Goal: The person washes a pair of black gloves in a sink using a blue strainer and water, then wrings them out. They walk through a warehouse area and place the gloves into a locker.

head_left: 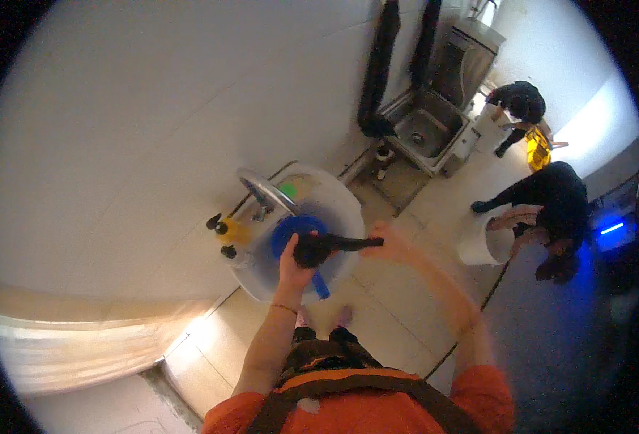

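My left hand (295, 266) is closed around the bunched end of a black cloth-like piece (315, 251), whose exact kind I cannot make out. Its narrow end stretches to the right, where my right hand (386, 244), smeared by motion, pinches the tip. Both hands are over a white washbasin (354, 210). Beneath the black piece sits a round blue bowl (283, 233), and a blue handle (321, 286) sticks out toward me. A curved metal faucet (267, 189) rises at the basin's back. Left on its rim stand a yellow pump bottle (234, 231) and a clear bottle (237, 255).
A green piece (288, 190) lies behind the faucet. Farther right is a steel sink (424, 134). One person (551, 202) bends over a white bucket (478, 249); another (518, 101) crouches farther back near a yellow object (538, 150). A pale curtain (81, 340) hangs at the left.
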The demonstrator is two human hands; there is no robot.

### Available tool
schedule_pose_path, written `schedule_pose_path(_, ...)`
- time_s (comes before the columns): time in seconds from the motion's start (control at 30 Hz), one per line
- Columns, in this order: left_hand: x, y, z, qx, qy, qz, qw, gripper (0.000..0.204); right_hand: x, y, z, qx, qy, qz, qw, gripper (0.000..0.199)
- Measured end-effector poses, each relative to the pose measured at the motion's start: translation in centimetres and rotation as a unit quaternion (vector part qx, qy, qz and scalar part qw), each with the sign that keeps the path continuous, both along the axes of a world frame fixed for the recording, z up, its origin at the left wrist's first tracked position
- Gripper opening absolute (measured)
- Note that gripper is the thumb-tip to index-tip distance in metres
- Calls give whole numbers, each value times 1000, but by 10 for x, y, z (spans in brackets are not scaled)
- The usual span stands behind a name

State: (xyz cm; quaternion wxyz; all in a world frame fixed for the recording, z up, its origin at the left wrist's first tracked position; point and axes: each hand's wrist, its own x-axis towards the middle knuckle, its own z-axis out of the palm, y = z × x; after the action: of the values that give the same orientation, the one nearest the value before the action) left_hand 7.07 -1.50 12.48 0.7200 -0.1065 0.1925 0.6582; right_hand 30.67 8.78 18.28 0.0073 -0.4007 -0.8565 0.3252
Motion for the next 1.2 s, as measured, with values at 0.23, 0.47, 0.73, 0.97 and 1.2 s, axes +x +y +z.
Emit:
schedule_pose_path(0.23, -17, 11, -127, -61, 40, 7, 997, 28, -97, -2, -137, -338, 349, -263, 833, 33)
schedule_pose_path(0.47, -36, -3, -157, -63, 86, 32, 994, 28, -185, -90, -101, 111, 230, 0, 967, 18)
schedule_pose_path(0.73, -27, 26, -148, -151, 1, 116, 982, 27, -226, -33, -188, -8, 54, -225, 973, 34)
schedule_pose_path(0.97, -29, 39, -152, -331, 187, -26, 925, 28, -206, -12, -251, -2, 162, -205, 965, 29)
schedule_pose_path(1.2, -58, 26, -198, -33, 163, -17, 986, 34, -230, -34, -204, 77, 155, -220, 960, 30)
